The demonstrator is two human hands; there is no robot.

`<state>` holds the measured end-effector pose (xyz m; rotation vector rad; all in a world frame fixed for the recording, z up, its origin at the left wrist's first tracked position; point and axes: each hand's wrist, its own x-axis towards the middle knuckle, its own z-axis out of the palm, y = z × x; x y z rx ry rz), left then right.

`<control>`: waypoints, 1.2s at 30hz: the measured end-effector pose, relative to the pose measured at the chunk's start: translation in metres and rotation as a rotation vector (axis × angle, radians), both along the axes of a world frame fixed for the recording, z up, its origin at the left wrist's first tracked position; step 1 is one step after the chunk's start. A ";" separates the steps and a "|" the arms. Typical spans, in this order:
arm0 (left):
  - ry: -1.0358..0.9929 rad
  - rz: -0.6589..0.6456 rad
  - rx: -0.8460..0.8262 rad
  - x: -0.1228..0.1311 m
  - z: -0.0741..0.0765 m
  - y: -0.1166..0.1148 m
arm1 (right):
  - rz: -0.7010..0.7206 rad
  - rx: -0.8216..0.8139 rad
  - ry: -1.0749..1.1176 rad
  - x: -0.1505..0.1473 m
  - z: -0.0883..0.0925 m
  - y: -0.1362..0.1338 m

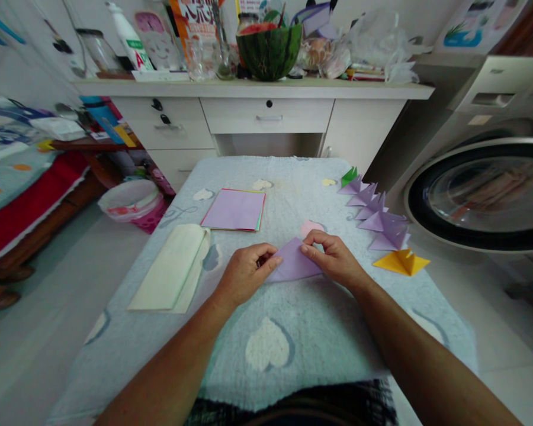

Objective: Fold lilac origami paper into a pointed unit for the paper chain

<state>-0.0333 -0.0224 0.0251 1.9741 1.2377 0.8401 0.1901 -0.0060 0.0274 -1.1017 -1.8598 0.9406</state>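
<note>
A lilac sheet of paper [292, 263], folded into a triangle, lies on the pale blue towel-covered table [266, 331]. My left hand [245, 273] pinches its left edge with curled fingers. My right hand [333, 257] presses and pinches its right side near the top. A stack of coloured square papers [234, 209] with a lilac sheet on top lies beyond my hands. Along the right edge runs a row of several folded lilac pieces [375, 216], with a green one [349, 175] at the far end and a yellow one [402, 262] nearest me.
A folded cream cloth [172, 267] lies left of my hands. Beyond the table stands a white desk [266, 112] carrying a halved watermelon [269, 50], bottles and bags. A washing machine [484, 189] is at the right, a pink-and-white bin [132, 204] and a bed [18, 189] at the left.
</note>
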 end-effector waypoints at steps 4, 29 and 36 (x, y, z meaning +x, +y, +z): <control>0.003 -0.005 -0.017 0.000 0.001 -0.001 | 0.005 -0.007 -0.008 0.000 0.000 0.000; 0.036 -0.037 -0.007 0.001 0.003 -0.002 | -0.001 0.008 0.016 -0.002 0.002 -0.003; 0.050 -0.074 -0.021 0.001 0.001 -0.002 | 0.001 0.014 0.039 -0.003 0.003 -0.003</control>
